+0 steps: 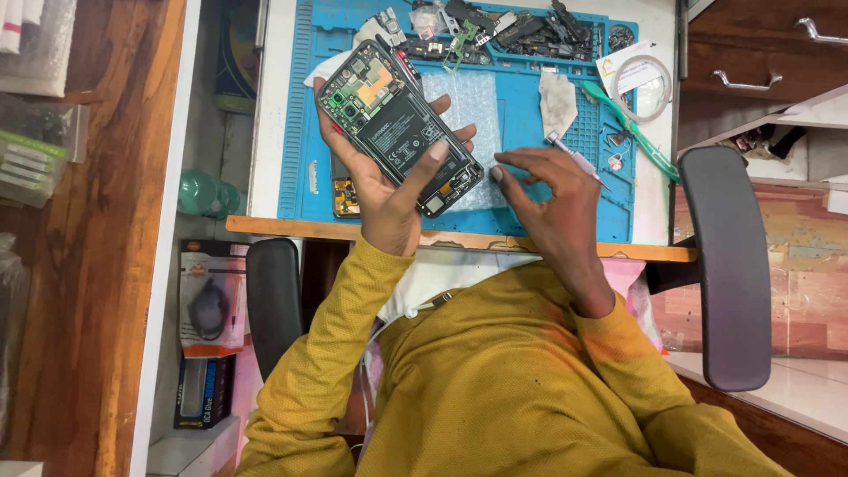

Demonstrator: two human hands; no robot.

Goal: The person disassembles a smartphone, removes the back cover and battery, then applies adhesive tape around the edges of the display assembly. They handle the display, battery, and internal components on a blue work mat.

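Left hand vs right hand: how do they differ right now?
The left hand is raised off the blue mat and grips an opened phone, its battery and circuit board exposed. The right hand sits low on the mat with fingers curled and a thin silver tool across it. Both have mustard-yellow sleeves.

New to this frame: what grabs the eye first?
The opened black smartphone with its back cover off, battery and circuit board bare, lies tilted in the left hand above the blue silicone repair mat. Beside it the right hand rests on the mat with a thin silver screwdriver across its fingers. Dark loose phone parts crowd the mat's far trays.
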